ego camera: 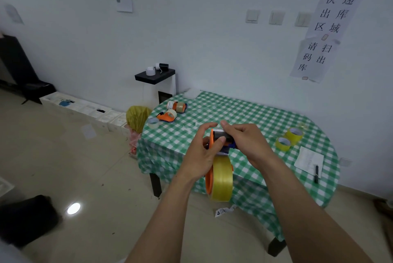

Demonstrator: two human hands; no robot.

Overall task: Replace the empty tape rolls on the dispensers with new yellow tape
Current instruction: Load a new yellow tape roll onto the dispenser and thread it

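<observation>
Orange dispenser (209, 180), yellow roll (222, 180) fitted: my left hand (202, 152) grips its frame, right hand (244, 141) pinches its head; likely risk, tape end slipping back or blade nicking me.

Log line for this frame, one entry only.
yellow roll: on dispenser | left hand: grips dispenser frame | right hand: grips dispenser head | spare rolls: two, on table

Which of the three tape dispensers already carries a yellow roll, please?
The dispenser held up carries the yellow roll; the two dispensers on the table hold pale rolls.
</observation>
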